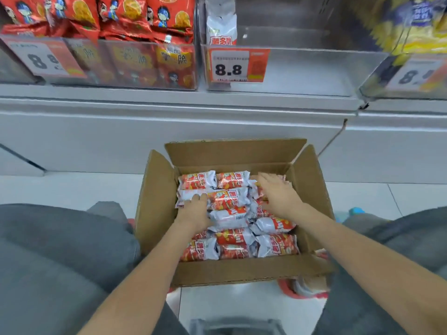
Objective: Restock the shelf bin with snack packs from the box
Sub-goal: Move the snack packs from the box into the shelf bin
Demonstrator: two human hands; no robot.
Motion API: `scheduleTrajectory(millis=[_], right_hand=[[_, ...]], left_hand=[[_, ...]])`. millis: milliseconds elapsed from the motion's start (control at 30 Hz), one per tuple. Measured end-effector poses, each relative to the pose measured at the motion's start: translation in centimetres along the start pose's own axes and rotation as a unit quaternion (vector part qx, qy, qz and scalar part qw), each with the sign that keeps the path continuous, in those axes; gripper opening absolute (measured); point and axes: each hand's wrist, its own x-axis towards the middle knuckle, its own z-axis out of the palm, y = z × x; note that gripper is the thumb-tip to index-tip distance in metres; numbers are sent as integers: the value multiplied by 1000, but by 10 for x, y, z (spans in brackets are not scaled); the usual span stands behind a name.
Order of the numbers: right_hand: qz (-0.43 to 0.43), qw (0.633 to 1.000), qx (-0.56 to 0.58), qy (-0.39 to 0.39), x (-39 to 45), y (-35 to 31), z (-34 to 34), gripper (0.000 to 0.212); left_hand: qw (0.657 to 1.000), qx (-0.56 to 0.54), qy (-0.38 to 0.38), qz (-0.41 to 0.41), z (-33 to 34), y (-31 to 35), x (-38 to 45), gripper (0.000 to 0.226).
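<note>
A head-worn camera looks down at a person crouching in front of a shop shelf, knees in grey trousers at either side. On the floor between the knees sits an open cardboard box point(232, 269), its flaps folded outward. The box is packed nearly to its walls with red-and-white snack packs point(275, 245) lying in rows.

Both bare hands are inside the box. The left hand point(194, 207) lies on the packs near the box's left wall, fingers reaching forward over a pack; the picture is too soft to tell for sure whether they curl around it or only rest on it. The right hand point(278, 192) lies toward the far right corner of the box with fingers stretched out and flat on the packs, grasping nothing that can be seen.

Above, along the front edge of the shelf, stand clear plastic bins. The middle shelf bin point(302, 68), with a price tag point(238, 65) reading 8.8 on its front left, is almost bare: a single white pack point(221, 25) of the same brand stands at its left wall. The bin to the left point(121, 64) is full of red bags, and a yellow-bagged one shows at the right edge.

Judging from the full box and the near-bare bin, restocking has barely begun; nearly all the packs remain to be lifted and carried up.
</note>
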Motion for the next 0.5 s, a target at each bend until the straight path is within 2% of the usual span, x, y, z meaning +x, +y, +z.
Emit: scheduleTrajectory(millis=[67, 133, 200, 267, 400, 500], right_hand=[[54, 998, 1, -36, 8, 14, 5, 93], [90, 993, 6, -71, 14, 25, 8, 99], [105, 990, 14, -90, 18, 32, 12, 94], [113, 990, 14, -89, 20, 34, 18, 88], [106, 991, -42, -72, 23, 31, 13, 77], [107, 992, 36, -52, 17, 27, 5, 78]], left_hand=[[996, 7, 81, 35, 7, 8, 5, 70], [990, -18, 112, 85, 8, 15, 16, 76], [991, -38, 63, 111, 11, 19, 29, 79], [994, -8, 16, 111, 18, 22, 38, 79], [991, 64, 86, 76, 13, 28, 46, 70], [995, 55, 57, 65, 2, 26, 44, 58]])
